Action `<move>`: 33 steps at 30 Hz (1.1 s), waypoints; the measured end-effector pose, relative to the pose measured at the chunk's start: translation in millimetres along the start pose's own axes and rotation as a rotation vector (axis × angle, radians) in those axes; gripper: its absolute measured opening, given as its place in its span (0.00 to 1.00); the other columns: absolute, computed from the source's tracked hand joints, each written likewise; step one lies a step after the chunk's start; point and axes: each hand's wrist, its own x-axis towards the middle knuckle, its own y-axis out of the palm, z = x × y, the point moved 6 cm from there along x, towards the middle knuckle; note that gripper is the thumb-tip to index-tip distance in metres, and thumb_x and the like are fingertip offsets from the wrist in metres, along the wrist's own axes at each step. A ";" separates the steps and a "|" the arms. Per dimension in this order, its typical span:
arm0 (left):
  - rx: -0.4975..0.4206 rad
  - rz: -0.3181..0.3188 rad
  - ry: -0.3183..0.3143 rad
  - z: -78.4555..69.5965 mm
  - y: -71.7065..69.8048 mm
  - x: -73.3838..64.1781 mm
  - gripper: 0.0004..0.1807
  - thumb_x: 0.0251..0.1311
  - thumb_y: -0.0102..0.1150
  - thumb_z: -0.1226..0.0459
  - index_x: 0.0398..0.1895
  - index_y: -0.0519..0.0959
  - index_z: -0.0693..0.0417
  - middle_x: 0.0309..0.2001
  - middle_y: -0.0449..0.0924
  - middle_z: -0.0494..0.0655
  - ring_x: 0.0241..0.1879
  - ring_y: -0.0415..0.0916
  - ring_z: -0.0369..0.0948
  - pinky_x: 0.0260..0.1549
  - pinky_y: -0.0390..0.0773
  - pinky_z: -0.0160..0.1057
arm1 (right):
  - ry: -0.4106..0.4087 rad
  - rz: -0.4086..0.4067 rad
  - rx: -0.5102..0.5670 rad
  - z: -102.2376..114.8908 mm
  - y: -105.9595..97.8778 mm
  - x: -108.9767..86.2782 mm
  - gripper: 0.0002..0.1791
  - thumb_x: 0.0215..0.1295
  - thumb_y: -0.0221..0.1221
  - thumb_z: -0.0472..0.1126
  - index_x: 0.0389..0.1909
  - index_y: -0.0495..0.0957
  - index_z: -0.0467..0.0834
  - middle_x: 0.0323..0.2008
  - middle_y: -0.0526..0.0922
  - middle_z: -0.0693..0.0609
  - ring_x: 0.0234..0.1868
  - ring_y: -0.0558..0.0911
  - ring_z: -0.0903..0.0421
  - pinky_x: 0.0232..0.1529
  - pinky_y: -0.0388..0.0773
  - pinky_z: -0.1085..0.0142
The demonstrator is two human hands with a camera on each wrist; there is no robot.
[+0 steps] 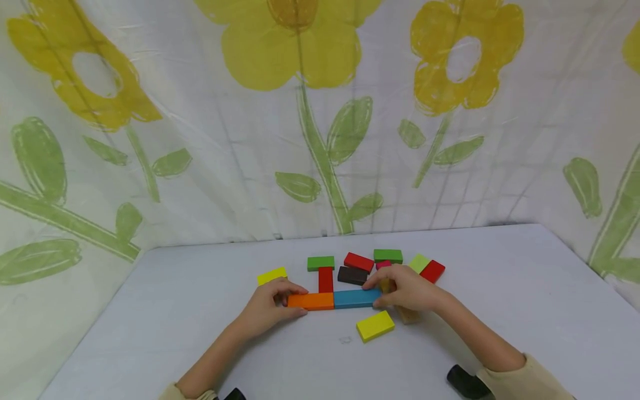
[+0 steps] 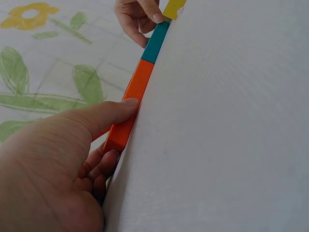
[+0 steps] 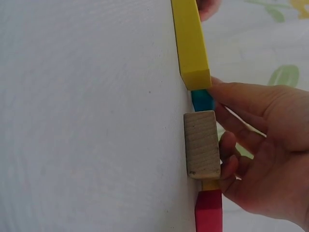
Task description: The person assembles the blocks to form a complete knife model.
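At the table's (image 1: 210, 339) centre: the orange block (image 1: 310, 301) and the blue block (image 1: 355, 299) lie end to end, touching, in one row.
Left hand (image 1: 265, 311): fingers gripping the orange block at its left end, thumb on the near side.
Right hand (image 1: 407, 289): thumb and forefinger pinching the blue block near its right end, one on the near side, one on the far side; the other fingers bend inward.
Beyond the orange block: the middle red block (image 1: 325, 280) runs back from it toward the left green block (image 1: 320, 263); exact contact is hard to tell.
Beyond the blue block: the black block (image 1: 352, 275), with the far red block (image 1: 359, 262) just behind and the right green block (image 1: 388, 256) farther back.
Beside the right hand: the pink block (image 1: 383, 265), partly hidden; the lime block (image 1: 419, 262) and the right red block (image 1: 432, 271), close together.
Under the right hand: the wooden block (image 3: 203, 145), partly covered in the head view.
Near side: the front yellow block (image 1: 375, 326), lying at a slant.
Behind the left hand: the rear yellow block (image 1: 272, 275).
Backdrop: a pale cloth (image 1: 210, 205) with yellow flowers.
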 end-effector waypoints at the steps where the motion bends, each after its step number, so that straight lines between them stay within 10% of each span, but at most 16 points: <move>1: 0.001 0.000 0.000 0.1 0.0 0.1 0.16 0.58 0.78 0.64 0.50 0.89 0.53 0.43 0.84 0.46 0.37 0.72 0.41 0.36 0.73 0.31 | 0.000 0.001 0.002 0.1 0.0 0.0 0.16 0.65 0.72 0.37 0.53 0.87 0.42 0.51 0.86 0.48 0.38 0.74 0.57 0.32 0.71 0.72; 33: -0.003 0.008 0.015 0.1 0.3 -1.0 0.16 0.57 0.79 0.63 0.49 0.89 0.54 0.40 0.82 0.45 0.37 0.71 0.41 0.36 0.73 0.31 | 0.023 -0.006 0.019 9.6 -1.8 2.8 0.17 0.65 0.72 0.36 0.54 0.86 0.38 0.51 0.88 0.46 0.38 0.76 0.56 0.36 0.77 0.70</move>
